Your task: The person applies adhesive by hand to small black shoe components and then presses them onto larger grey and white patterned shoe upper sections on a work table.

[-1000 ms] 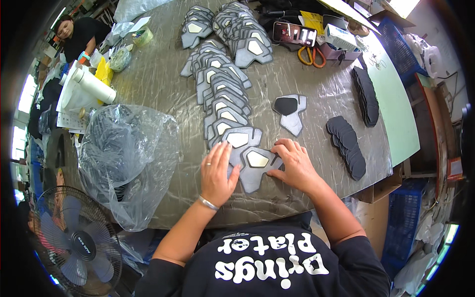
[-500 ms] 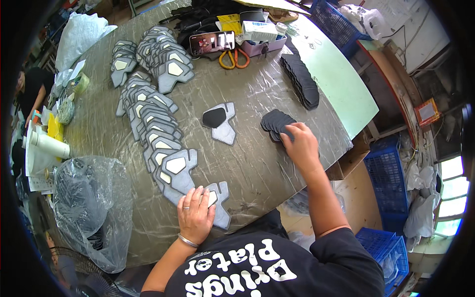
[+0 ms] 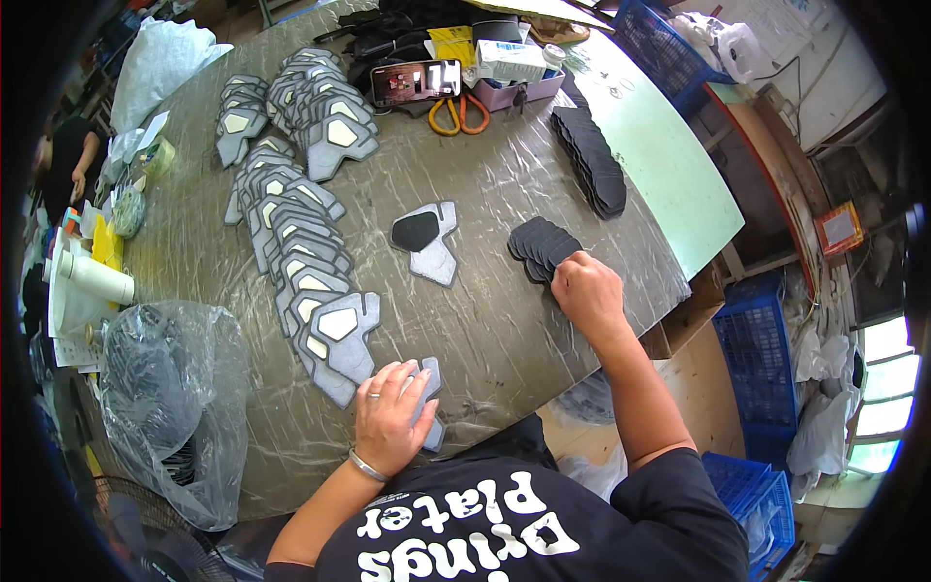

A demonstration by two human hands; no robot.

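My left hand (image 3: 390, 412) lies over a grey angular pad (image 3: 433, 378) near the table's front edge, fingers laid across it and covering most of it. Beside it runs a long overlapping row of similar grey pads (image 3: 341, 335), each with a pale raised patch. Farther right, my right hand (image 3: 589, 289) is closed at the near end of a short fanned stack of black patches (image 3: 543, 244), fingertips pinched on the end patch. Between the hands lies a single grey pad (image 3: 434, 260) with a black patch (image 3: 415, 233) on its upper left.
More black patches (image 3: 590, 165) form a row at the far right. At the back are a phone (image 3: 417, 83), orange-handled scissors (image 3: 459, 116) and a pink box (image 3: 519, 94). A clear plastic bag (image 3: 175, 417) and white bottle (image 3: 97, 279) stand left. Blue crates (image 3: 756, 359) flank the table's right side.
My left hand has slid slightly right, covering more of the grey pad, its pale patch now hidden. The right hand's fingers have closed together at the end of the black stack.
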